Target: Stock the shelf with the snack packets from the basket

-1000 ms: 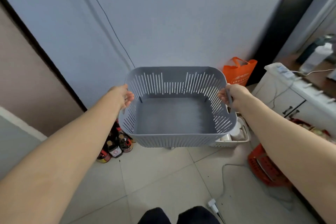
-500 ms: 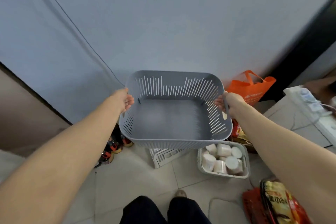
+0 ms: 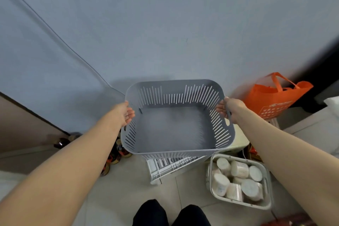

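A grey slotted plastic basket [image 3: 176,95] hangs in the air in front of me, held level above the floor. Its inside is bare; no snack packets show in it. My left hand [image 3: 125,113] grips the basket's left rim, fingers curled over the edge. My right hand [image 3: 230,107] grips the right rim near its handle cutout. No shelf is in view.
Below the basket stands a white slotted crate [image 3: 165,169]. A white bin [image 3: 211,185] of white round containers sits at lower right. An orange bag [image 3: 275,101] leans on the blue wall. Bottles [image 3: 113,158] stand on the floor at left. My dark trouser legs [image 3: 170,214] show below.
The view has swung left and tilted down. The basket has sunk lower, toward the white crate. Both hands keep their grip on its rims.
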A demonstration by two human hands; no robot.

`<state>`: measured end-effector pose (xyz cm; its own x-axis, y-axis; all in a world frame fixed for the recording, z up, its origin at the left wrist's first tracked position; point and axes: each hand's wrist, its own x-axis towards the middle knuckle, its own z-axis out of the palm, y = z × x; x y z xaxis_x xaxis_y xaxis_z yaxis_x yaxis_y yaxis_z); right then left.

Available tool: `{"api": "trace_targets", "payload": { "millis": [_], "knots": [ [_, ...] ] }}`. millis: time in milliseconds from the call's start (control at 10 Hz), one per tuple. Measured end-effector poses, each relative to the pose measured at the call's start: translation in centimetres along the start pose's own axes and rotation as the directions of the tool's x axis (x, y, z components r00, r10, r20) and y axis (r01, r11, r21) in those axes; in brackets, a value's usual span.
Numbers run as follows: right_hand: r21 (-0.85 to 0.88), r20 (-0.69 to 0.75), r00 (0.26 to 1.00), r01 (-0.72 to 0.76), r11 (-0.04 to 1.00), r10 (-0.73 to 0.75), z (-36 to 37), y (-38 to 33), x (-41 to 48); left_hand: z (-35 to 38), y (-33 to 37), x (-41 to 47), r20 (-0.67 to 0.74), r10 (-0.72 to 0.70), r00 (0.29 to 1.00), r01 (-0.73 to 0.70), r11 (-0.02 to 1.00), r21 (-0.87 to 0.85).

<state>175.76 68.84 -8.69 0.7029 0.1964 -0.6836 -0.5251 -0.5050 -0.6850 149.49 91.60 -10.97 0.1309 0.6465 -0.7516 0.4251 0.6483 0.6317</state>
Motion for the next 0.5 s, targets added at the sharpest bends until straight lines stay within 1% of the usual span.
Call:
{"api": "trace_targets", "payload": {
  "millis": [200, 400, 500],
  "knots": [
    [0.011, 0.024, 1.000, -0.011, 1.000, 0.010, 1.6, 1.6, 3.3, 0.6, -1.3, 3.0, 0.010, -0.020, 1.000, 0.020, 0.999, -0.029],
    [-0.007, -0.041, 0.999, 0.027, 1.000, -0.028, 1.8, 1.4, 4.2, 0.7, -0.9, 3.3, 0.039, -0.035, 0.999, 0.037, 0.997, -0.070],
    [-0.116, -0.109, 0.987, 0.103, 0.988, -0.116, 1.6, 1.6, 4.1, 0.6, -1.2, 3.2, 0.007, -0.009, 1.000, 0.009, 1.000, -0.022]
  ]
}}
